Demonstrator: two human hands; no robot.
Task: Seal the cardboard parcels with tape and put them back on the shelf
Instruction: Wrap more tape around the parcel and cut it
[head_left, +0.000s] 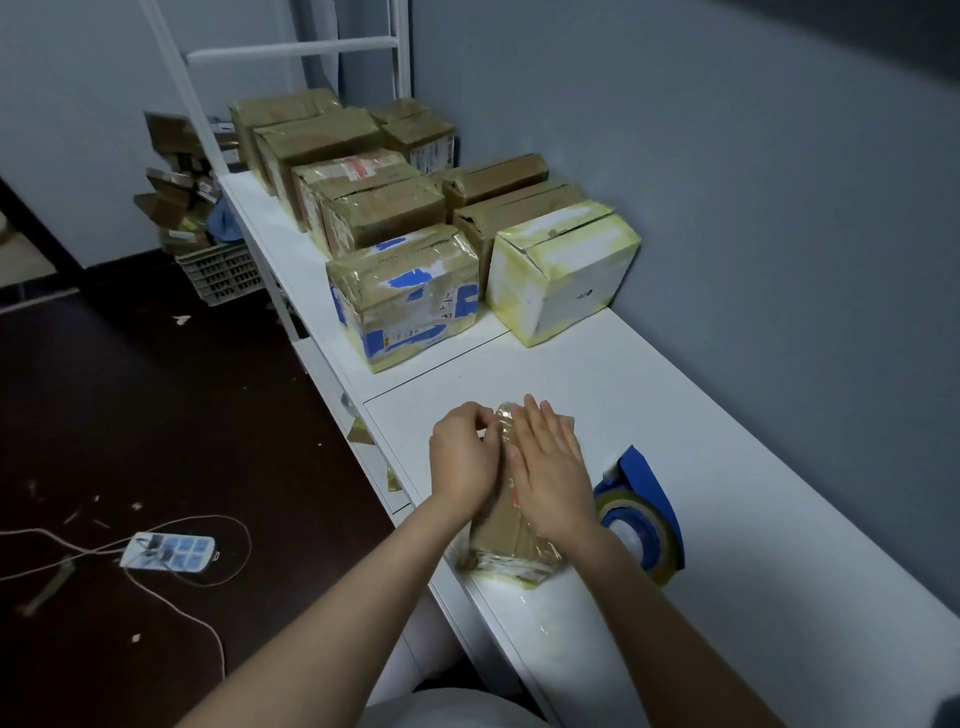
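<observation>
One small brown parcel (506, 540) lies near the tabletop's (727, 457) front edge, its long side running away from the person. Glossy, yellowed wrap covers its near end, and a crinkled strip of clear tape (501, 418) bunches at its far end. The left hand (462, 457) has its fingers (480, 415) curled, pinching that strip. The right hand (550, 467) lies flat on the parcel's top, fingers straight and close together. Just right of the parcel rests a blue dispenser (644, 514). Toward the tabletop's far end stand many taped boxes (405, 301), among them a white box (563, 270). A power strip (169, 552) lies on the dark floor (156, 415).
</observation>
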